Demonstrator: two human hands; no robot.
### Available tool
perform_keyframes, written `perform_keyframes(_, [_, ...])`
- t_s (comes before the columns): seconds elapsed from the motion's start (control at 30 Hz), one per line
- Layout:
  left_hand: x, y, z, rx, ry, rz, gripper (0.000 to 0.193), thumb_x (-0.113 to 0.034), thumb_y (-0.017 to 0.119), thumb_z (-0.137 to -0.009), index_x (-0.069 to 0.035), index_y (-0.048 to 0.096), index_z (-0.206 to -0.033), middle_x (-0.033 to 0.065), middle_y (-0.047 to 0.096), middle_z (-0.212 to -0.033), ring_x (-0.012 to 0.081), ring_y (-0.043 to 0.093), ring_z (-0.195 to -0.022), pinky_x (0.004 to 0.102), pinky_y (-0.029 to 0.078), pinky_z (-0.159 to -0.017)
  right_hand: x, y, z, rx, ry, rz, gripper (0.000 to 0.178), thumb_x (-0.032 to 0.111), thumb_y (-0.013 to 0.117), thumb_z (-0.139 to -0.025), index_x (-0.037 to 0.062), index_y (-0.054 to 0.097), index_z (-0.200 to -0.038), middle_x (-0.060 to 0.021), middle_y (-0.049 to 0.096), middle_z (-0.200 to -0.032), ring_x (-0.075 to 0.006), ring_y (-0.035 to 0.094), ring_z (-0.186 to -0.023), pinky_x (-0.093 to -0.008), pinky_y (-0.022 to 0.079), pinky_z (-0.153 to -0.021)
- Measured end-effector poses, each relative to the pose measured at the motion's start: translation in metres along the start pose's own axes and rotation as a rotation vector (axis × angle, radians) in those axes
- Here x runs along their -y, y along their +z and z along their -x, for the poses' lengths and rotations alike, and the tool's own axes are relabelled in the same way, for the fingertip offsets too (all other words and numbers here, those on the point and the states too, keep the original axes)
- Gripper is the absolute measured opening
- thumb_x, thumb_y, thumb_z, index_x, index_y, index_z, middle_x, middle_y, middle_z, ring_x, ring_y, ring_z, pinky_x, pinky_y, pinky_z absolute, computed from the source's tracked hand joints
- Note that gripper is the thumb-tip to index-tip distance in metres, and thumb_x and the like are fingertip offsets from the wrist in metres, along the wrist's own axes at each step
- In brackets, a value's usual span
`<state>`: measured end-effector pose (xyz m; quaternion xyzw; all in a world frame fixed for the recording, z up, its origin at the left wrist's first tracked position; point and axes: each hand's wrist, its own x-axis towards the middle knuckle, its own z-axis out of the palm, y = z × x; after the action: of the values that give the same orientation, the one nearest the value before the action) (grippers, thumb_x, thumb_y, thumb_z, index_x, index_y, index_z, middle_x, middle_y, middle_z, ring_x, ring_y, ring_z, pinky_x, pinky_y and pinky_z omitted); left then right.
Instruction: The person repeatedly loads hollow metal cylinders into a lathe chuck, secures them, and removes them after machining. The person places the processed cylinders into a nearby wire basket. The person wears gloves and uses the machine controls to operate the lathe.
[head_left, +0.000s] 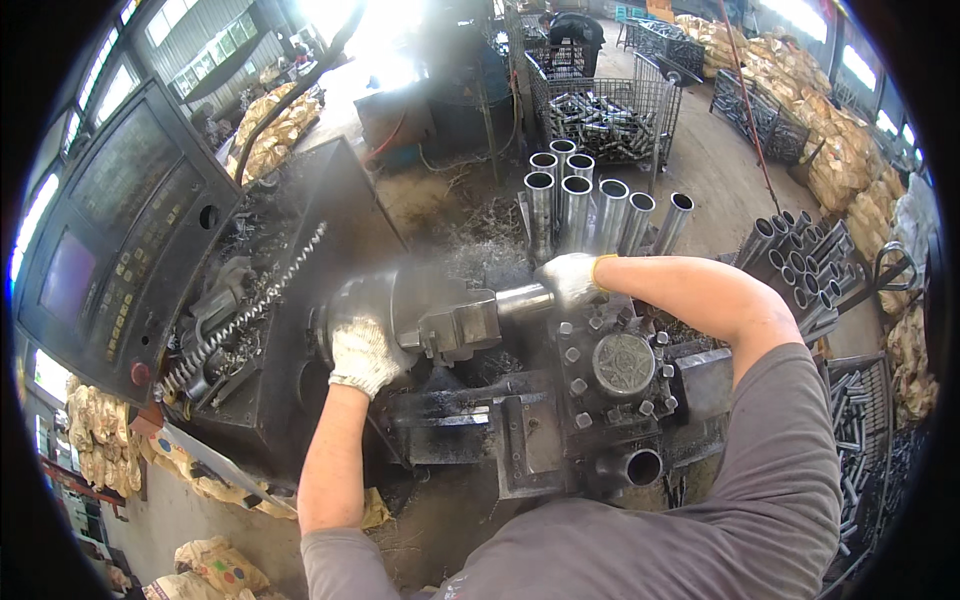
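A lathe chuck (455, 325) with blocky jaws stands in front of me, and a shiny metal tube (524, 302) sticks out of it to the right. My right hand (574, 279), in a white knit glove, is closed around the tube's outer end. My left hand (365, 355), also gloved, lies against the near side of the chuck's round body, fingers laid along it. Its fingertips blend into the blurred metal. Just right of the chuck sits the tool turret (623, 364), ringed with bolts, below my right forearm.
A control panel (125, 230) rises at the left, beside a coiled metal chip (245, 310). Upright tubes (575, 210) stand behind the turret. More tubes (800, 265) are stacked at the right. Farther back are a wire cage (605, 115) of parts and a bending person (575, 30).
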<state>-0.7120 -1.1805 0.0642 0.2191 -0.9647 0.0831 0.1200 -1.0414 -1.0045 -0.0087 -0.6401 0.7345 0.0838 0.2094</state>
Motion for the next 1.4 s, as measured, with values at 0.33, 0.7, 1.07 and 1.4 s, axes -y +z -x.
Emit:
perform_keyframes(0.33, [0.006, -0.034, -0.04, 0.345, -0.108, 0.233, 0.089, -0.024, 0.085, -0.069, -0.003, 0.057, -0.151, 0.0213, 0.065, -0.147, 0.0376, 0.065, -0.133, 0.045, 0.054, -0.113, 0.052, -0.017, -0.006, 0.048, 0.039, -0.033, 0.062, 0.042, 0.09, -0.062, 0.0022, 0.082, -0.108, -0.0228, 0.08, -0.105, -0.0341, 0.079, -0.098, -0.045, 0.061, -0.086])
perform_keyframes(0.7, [0.105, -0.046, 0.068, -0.214, -0.227, -0.762, 0.023, -0.023, 0.066, -0.094, -0.007, 0.079, -0.105, 0.0197, 0.073, -0.122, 0.0383, 0.054, -0.144, 0.0583, 0.034, -0.126, 0.04, -0.007, -0.036, -0.032, -0.177, -0.24, 0.079, 0.058, 0.091, -0.07, 0.0021, 0.076, -0.124, -0.0199, 0.08, -0.108, -0.0331, 0.077, -0.097, -0.0446, 0.061, -0.087])
perform_keyframes(1.07, [-0.011, -0.029, -0.12, -0.371, 0.412, 0.076, 0.074, 0.002, 0.068, -0.085, -0.016, 0.057, -0.156, 0.0171, 0.06, -0.153, 0.0391, 0.058, -0.141, 0.0489, 0.051, -0.119, 0.019, 0.008, -0.034, -0.078, -0.436, -0.343, 0.046, 0.033, 0.093, -0.078, 0.0003, 0.077, -0.106, -0.0146, 0.079, -0.088, -0.0225, 0.077, -0.073, -0.0371, 0.065, -0.066])
perform_keyframes(1.4, [-0.032, 0.116, 0.312, -0.735, -1.39, 1.936, 0.036, -0.051, 0.058, -0.106, -0.019, 0.063, -0.088, -0.0064, 0.058, -0.071, 0.0143, 0.054, -0.06, 0.0295, 0.049, -0.058, 0.047, -0.005, -0.031, 0.287, 0.093, -0.573, 0.033, 0.021, 0.089, -0.075, -0.0009, 0.079, -0.098, -0.014, 0.079, -0.085, -0.0229, 0.078, -0.072, -0.0365, 0.065, -0.058])
